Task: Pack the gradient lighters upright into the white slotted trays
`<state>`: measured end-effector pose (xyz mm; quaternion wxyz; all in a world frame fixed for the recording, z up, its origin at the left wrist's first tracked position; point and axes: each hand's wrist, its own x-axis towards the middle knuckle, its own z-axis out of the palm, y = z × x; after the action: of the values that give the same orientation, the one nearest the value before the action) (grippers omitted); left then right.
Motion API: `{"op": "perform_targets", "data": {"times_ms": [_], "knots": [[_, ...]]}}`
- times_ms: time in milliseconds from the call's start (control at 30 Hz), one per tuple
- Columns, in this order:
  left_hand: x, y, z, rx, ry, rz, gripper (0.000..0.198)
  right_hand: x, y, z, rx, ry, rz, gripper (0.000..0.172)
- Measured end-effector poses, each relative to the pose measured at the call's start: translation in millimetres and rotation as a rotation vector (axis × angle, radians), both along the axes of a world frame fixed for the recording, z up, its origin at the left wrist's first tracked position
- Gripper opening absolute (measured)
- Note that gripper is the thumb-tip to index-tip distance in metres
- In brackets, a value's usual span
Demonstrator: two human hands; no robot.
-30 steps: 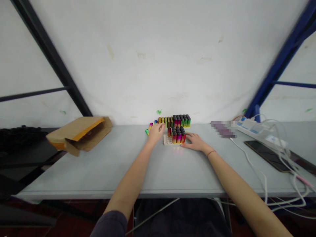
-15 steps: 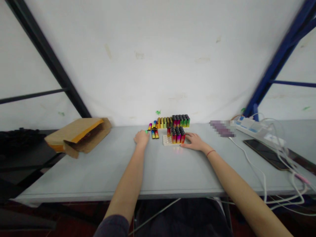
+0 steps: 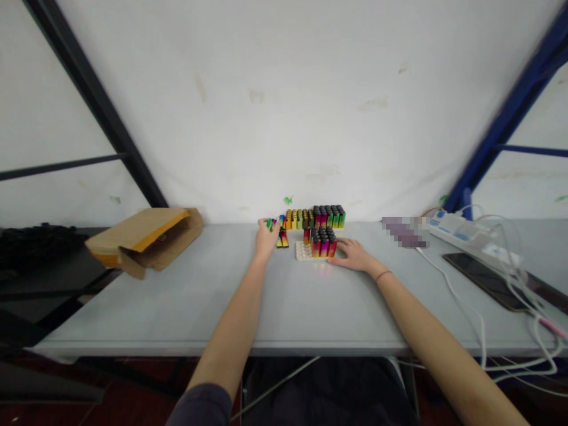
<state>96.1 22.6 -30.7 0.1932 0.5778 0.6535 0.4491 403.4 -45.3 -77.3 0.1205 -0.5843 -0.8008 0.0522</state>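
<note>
My left hand (image 3: 266, 238) is at the left of the loose lighters, its fingers closed around a lighter with a green end (image 3: 269, 224). Beside it, several gradient-coloured lighters (image 3: 283, 239) with black ends lie flat on the table. A white tray with holes (image 3: 304, 252) stands at centre; upright lighters (image 3: 325, 245) with black tops fill its right part, and holes show at its left. My right hand (image 3: 355, 256) grips the tray's right side, thumb at the front corner and fingers against the side.
Behind the tray, by the wall, stand rows of yellow lighters (image 3: 298, 219) and black-topped lighters (image 3: 329, 216). An opened brown paper package (image 3: 142, 234) lies at left. At right are a phone (image 3: 486, 279), a power strip (image 3: 465, 235), white cables (image 3: 481, 331) and a blurred-out purple item (image 3: 403, 232).
My left hand has moved away from me and slightly right, up to the loose lighters, with green still at its fingers. My right hand stays at the tray. The view has shifted slightly.
</note>
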Motion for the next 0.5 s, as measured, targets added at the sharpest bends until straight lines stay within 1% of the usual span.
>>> {"op": "perform_targets", "data": {"times_ms": [67, 167, 233, 267, 367, 433, 500], "knots": [[2.9, -1.0, -1.0, 0.041, -0.064, -0.022, 0.03, -0.3, -0.2, 0.5, 0.002, 0.003, 0.002, 0.084], [8.5, -1.9, -2.9, 0.061, -0.135, -0.105, 0.022, -0.5, -0.4, 0.9, -0.002, 0.008, 0.003, 0.085], [12.5, -2.6, -3.2, 0.061, -0.139, -0.154, 0.016, -0.5, -0.3, 0.8, -0.001, 0.011, 0.005, 0.084], [14.1, -3.0, -3.1, 0.054, -0.127, -0.161, 0.016, -0.4, -0.1, 0.6, -0.001, 0.012, 0.007, 0.084], [16.0, -3.5, -3.7, 0.037, -0.113, -0.107, 0.025, 0.0, 0.5, -0.3, 0.003, 0.013, 0.011, 0.085], [15.3, -2.2, -6.2, 0.029, -0.141, -0.055, 0.038, 0.0, 1.0, -1.1, 0.003, 0.009, 0.012, 0.086], [14.5, 0.8, -10.7, 0.006, -0.189, -0.035, 0.056, -0.1, 1.3, -1.7, 0.001, 0.004, 0.011, 0.086]]}}
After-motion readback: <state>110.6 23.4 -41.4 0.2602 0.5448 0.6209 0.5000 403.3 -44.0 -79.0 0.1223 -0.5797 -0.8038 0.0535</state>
